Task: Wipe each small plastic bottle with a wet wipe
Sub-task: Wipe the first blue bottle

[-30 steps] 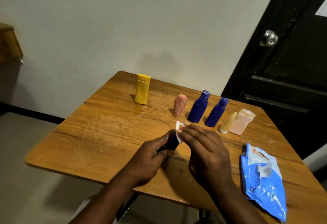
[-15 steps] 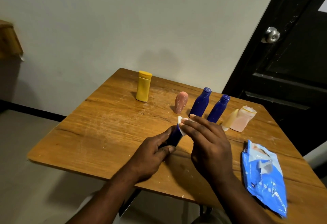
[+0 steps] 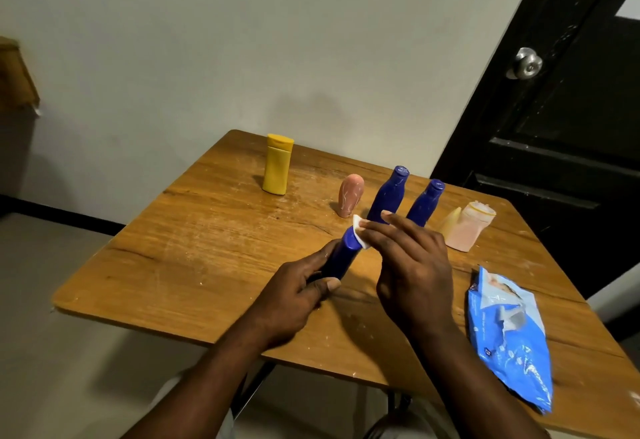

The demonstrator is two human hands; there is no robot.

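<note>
Left grip (image 3: 298, 296) clasps the blue bottle (image 3: 341, 255) left of the wipes pack (image 3: 509, 334) while the right grip (image 3: 412, 265), fingers straight, presses the wet wipe (image 3: 358, 234) on its cap; body probably next.

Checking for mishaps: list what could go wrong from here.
The right hand presses the small white wet wipe on the dark blue plastic bottle gripped by the left hand, close to two upright blue plastic bottles; a forward stroke might topple them. The blue wipe pack near the wooden table's edge might get knocked off.
</note>
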